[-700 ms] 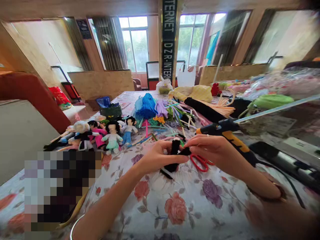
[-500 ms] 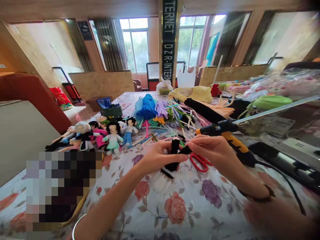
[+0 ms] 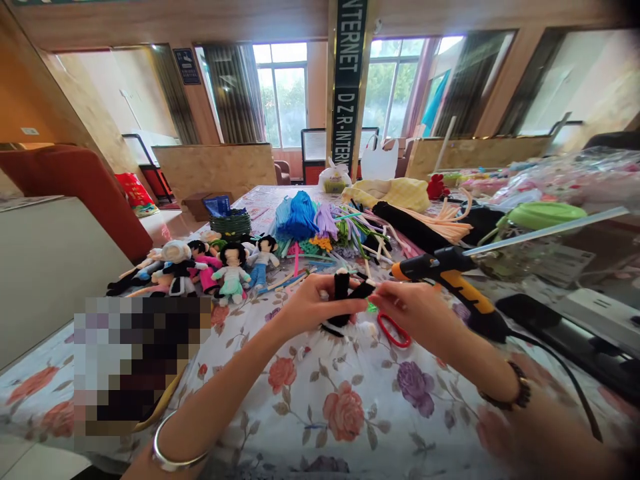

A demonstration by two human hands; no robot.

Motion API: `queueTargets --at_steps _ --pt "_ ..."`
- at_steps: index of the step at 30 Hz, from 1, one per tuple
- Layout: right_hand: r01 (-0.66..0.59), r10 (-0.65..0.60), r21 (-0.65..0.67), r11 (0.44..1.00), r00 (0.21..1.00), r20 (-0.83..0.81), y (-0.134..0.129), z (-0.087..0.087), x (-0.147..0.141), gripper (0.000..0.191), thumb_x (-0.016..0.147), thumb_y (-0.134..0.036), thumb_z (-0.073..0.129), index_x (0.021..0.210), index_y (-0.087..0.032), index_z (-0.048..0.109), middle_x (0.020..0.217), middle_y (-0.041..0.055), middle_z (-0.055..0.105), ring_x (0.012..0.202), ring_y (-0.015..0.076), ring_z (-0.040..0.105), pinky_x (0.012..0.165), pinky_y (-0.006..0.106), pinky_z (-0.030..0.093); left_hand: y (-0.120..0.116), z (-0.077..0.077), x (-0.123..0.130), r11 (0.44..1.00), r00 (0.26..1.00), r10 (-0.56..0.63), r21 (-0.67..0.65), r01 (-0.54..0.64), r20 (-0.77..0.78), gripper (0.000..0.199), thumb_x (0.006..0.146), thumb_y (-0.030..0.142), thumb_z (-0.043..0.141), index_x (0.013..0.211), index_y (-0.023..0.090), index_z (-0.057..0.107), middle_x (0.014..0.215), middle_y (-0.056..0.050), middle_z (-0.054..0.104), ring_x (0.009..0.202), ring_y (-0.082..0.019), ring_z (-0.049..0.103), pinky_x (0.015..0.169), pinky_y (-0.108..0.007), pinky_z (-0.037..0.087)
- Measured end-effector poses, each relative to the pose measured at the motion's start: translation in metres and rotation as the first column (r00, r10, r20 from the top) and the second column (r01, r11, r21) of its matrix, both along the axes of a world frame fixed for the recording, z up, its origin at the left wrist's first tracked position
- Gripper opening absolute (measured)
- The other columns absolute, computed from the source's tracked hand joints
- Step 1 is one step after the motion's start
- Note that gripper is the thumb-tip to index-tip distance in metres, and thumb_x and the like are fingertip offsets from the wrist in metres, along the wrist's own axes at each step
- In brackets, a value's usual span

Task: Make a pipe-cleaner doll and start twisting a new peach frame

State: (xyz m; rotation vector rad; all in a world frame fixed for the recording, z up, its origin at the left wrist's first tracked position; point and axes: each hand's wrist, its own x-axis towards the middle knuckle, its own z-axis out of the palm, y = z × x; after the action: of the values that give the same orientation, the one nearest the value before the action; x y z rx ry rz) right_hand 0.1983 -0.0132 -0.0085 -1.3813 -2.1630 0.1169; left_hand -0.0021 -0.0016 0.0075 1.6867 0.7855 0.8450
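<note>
My left hand [image 3: 306,308] is closed around a black fuzzy pipe-cleaner doll [image 3: 341,288], whose two black limbs stick up with pale tips. White fuzzy parts show beneath it, close to the tablecloth. The fingers of my right hand [image 3: 417,308] pinch together at the pale tip of the right-hand limb. Part of the doll is hidden behind my left thumb and fingers. Under my right hand lie scissors with red handles [image 3: 394,332], their blades covered. A black and yellow glue gun [image 3: 450,270] with a long clear glue stick rests just beyond my right hand.
Several finished pipe-cleaner dolls [image 3: 233,270] lie at the left. Bundles of coloured pipe cleaners [image 3: 297,217] fill the middle back. A green-lidded jar [image 3: 543,217] and a black power bank-like block [image 3: 545,327] stand right, with a cable running forward. The tablecloth [image 3: 345,413] is flowered; a blurred-out patch covers the left.
My right fingers have shifted slightly down and left along the upper limb's pale tip. The doll has turned a little, showing its pale tips more. The camera view has swung slightly left.
</note>
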Motion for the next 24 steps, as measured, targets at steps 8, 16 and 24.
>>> queueTargets --at_steps 8,16,24 --pt "-0.122 0.066 -0.256 0.959 0.974 -0.218 0.005 -0.006 -0.001 0.032 0.087 -0.040 0.045 0.069 -0.018 0.060 0.064 0.0035 0.064 0.058 0.0144 0.059 0.050 0.024 0.037 0.006 0.000 0.000 0.930 0.980 0.194 0.328 -0.168 -0.048 0.030 0.068 0.037 0.071 0.094 0.021 0.072 0.073 0.000 0.069 0.060 -0.010 0.058 0.055 -0.020 0.044" --pt "-0.679 -0.223 -0.541 0.496 0.502 -0.836 0.007 -0.011 -0.009 0.049 0.085 -0.062 0.038 0.092 -0.018 0.058 0.075 0.0056 0.066 0.067 0.0169 0.067 0.068 0.035 0.054 0.007 -0.001 0.001 0.429 0.996 0.073 0.903 0.022 -0.058 0.027 0.086 0.021 0.052 0.108 0.028 0.066 0.093 -0.004 0.068 0.091 -0.015 0.058 0.083 -0.033 0.046" --pt "-0.859 -0.242 -0.279 0.429 0.189 -0.952 0.007 -0.012 -0.015 0.028 0.079 -0.046 0.060 0.085 -0.019 0.062 0.068 -0.0034 0.057 0.055 0.0059 0.053 0.052 0.017 0.048 -0.001 -0.007 0.005 0.055 0.942 0.290 0.985 0.161 -0.170 0.028 0.086 0.022 0.052 0.106 0.036 0.065 0.106 0.000 0.065 0.111 -0.017 0.048 0.100 -0.040 0.035"
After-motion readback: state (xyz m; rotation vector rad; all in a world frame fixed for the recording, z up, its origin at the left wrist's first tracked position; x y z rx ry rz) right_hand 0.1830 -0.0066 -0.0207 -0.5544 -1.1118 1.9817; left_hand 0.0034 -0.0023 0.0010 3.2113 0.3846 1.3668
